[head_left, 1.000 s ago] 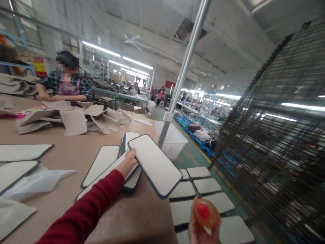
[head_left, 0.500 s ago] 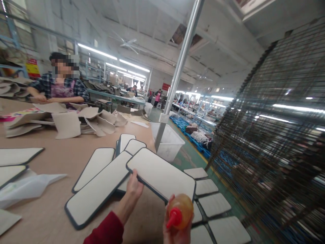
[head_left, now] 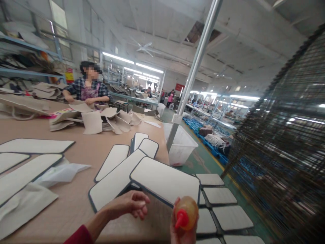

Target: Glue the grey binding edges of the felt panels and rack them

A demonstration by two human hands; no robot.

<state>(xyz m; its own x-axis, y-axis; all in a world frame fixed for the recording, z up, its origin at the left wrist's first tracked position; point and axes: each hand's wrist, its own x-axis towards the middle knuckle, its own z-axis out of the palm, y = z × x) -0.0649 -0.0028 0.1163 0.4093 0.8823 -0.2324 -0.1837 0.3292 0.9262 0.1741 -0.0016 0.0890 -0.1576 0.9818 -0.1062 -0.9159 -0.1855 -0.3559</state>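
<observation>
Gripped red-nozzled squeeze bottle (head_left: 191, 207) in right hand (head_left: 177, 230); held left hand (head_left: 132, 202) empty, fingers half-curled — just short of uppermost dark-edged white panel (head_left: 165, 180), laid lengthwise across right edge of table (head_left: 87, 144), nearer right hand.

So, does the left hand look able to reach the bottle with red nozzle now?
Probably yes: the left hand looks empty, and no object shows between it and the bottle, though the right hand holds it.

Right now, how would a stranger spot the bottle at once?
Find the big brown table, then look beside its near right end. There the right hand holds a rounded amber bottle. Its bright red nozzle distinguishes it from the pale, dark-edged panels nearby.
</observation>
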